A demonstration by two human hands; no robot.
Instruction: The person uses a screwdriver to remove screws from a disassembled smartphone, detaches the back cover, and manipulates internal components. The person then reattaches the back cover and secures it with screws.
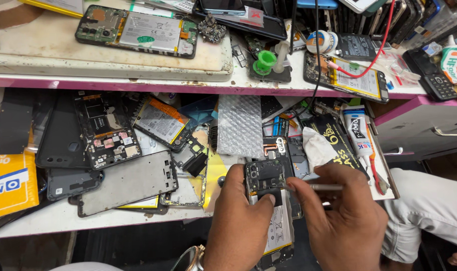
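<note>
My left hand is wrapped around the opened phone, thumb pressed on its lower board, holding it upright in front of the pulled-out drawer. My right hand pinches a thin metal tool between thumb and fingers, its tip touching the phone's board just below the camera area. The phone's back is off, so its battery and circuit parts show.

In the drawer behind lie a grey metal frame, another stripped phone, a sheet of bubble wrap and a glue tube. On the bench above rests a further open phone with a silver battery and a green nozzle.
</note>
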